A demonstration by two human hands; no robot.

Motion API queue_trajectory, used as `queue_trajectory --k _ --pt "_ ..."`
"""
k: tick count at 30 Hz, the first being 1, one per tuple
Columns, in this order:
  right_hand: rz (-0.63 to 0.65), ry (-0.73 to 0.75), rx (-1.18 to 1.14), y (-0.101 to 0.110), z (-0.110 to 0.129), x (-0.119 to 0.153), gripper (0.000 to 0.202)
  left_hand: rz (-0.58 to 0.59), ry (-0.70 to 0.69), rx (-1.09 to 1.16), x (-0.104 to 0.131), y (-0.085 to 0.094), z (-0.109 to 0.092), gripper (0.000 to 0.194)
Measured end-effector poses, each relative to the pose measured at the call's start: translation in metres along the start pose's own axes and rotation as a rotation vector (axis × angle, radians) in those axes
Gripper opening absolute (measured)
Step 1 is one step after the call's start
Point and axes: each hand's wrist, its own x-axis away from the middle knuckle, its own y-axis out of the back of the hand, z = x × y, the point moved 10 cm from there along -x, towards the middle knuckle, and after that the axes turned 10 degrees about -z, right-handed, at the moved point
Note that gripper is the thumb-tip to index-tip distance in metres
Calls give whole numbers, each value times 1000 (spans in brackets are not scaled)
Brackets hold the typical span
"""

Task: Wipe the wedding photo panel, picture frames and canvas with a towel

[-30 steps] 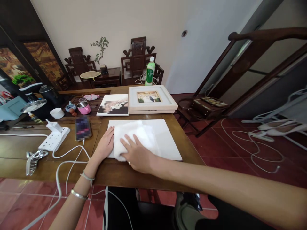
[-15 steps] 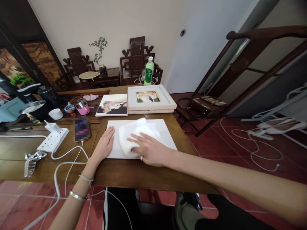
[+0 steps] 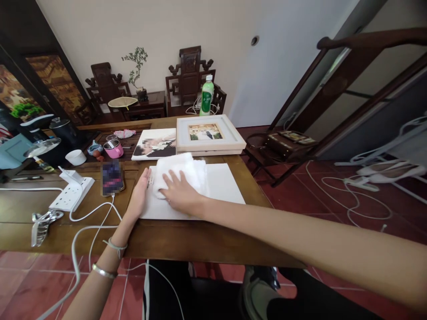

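A pale flat board [image 3: 223,189] lies on the wooden table. My right hand [image 3: 180,191] presses a folded white cloth [image 3: 176,165] onto the board's left part, with its fingers spread over the cloth. At the board's left edge rests my left hand [image 3: 139,193], seen side-on, its fingers stretched out along the edge and holding nothing. Just behind the board lie a photo print [image 3: 156,144] and a light-framed picture [image 3: 230,133] on top of another frame.
On the table's left side are a phone [image 3: 112,178], a white power strip [image 3: 71,193] with cables, a claw clip [image 3: 43,226], a pink cup [image 3: 114,149] and a white bowl [image 3: 76,157]. A green bottle [image 3: 207,95] stands behind the frames.
My right hand and the cloth have moved left and slightly back across the board. My left hand has shifted a little left and turned more upright at the board's edge.
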Motion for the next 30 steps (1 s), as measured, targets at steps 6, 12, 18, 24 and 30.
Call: queue_trajectory --k 6,12,18,24,30 --pt "-66 343 -59 24 68 36 36 -102 -11 93 -1 13 0 60" --pt "10 457 -113 36 83 82 34 -23 16 53 3 1 -2 67" --pt "64 229 -211 37 34 80 34 80 -115 -228 9 -12 -15 57" --pt "14 11 -225 31 -37 37 29 125 -209 -321 11 -20 -17 46" --pt "-10 -97 -476 22 -58 -29 33 129 -236 -351 12 -21 -17 47"
